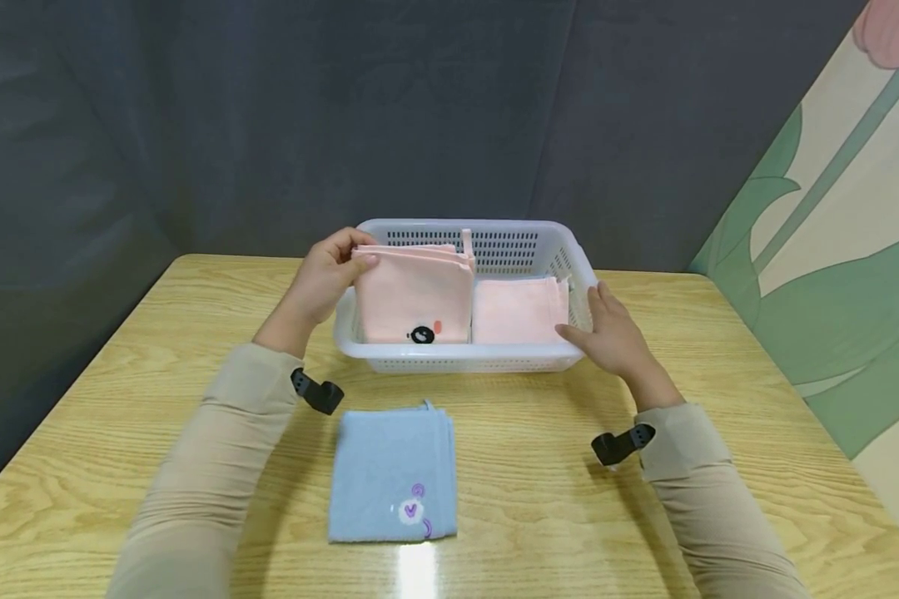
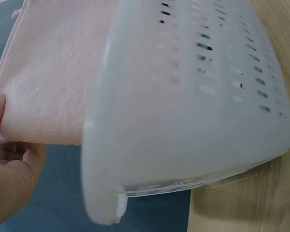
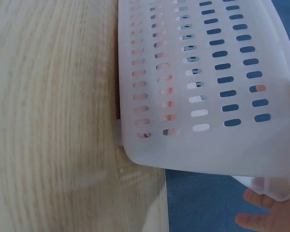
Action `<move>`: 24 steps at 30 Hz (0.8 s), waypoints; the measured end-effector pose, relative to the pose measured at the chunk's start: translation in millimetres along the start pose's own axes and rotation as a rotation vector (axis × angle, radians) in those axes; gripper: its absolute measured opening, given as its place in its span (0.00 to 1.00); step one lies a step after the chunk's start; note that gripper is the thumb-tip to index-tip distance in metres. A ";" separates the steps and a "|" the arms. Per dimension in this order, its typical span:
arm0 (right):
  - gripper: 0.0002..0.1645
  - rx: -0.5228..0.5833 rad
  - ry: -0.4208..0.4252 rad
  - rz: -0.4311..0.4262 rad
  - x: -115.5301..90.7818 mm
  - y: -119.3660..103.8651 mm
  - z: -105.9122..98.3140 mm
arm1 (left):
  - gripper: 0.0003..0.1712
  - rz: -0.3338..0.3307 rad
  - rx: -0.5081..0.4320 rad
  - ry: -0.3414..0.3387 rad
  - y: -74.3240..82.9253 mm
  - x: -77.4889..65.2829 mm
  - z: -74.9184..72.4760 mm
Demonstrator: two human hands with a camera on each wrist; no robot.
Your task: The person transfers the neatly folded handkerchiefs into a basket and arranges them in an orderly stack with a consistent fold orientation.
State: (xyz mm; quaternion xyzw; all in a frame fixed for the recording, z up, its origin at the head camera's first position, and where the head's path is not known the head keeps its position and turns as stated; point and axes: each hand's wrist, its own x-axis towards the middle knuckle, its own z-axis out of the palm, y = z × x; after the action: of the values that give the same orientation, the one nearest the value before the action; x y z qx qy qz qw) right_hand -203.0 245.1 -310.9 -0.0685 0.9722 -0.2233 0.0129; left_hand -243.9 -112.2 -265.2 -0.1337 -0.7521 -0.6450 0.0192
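My left hand (image 1: 322, 274) pinches the upper left corner of a folded pink towel (image 1: 418, 291), thumb in front and fingers behind. This towel stands in the left part of a white plastic basket (image 1: 464, 351), its top edge above the rim. A black and red design marks its lower front. Beside it in the basket lies a second pink towel (image 1: 519, 312). At the basket's front right corner, my right hand (image 1: 616, 337) holds the rim, thumb over the front edge and fingers along the right side. In the right wrist view its fingertips (image 3: 253, 220) show just outside the rim.
A folded light blue towel (image 1: 392, 474) with a purple and white design lies on the wooden table (image 1: 524, 499) in front of the basket. A dark curtain (image 1: 345, 116) hangs behind the table, and a cloth with a flower print (image 1: 854, 291) is at the right.
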 end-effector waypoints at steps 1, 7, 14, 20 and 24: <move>0.52 0.001 0.000 0.000 0.1 0.0 0.1 | 0.06 -0.007 0.010 -0.003 -0.7 0.1 0.5; 0.52 0.000 0.002 0.003 -0.3 0.5 0.1 | 0.08 -0.039 0.047 -0.011 -4.9 -0.3 3.4; 0.52 0.008 0.001 0.002 0.2 0.4 1.1 | 0.09 -0.014 0.063 -0.053 -10.8 -1.1 6.3; 0.53 0.009 0.010 0.001 0.5 1.7 2.5 | 0.09 -0.026 0.068 -0.077 -14.1 -2.4 8.0; 0.53 0.007 0.006 0.006 0.3 0.8 2.0 | 0.09 -0.041 0.060 -0.092 -16.6 -2.9 9.0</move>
State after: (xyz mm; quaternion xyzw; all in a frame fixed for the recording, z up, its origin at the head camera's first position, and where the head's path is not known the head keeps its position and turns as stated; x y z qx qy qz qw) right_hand -203.3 244.9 -313.1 -0.0649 0.9717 -0.2269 0.0111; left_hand -243.5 -106.2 -283.3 -0.1473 -0.7739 -0.6155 -0.0245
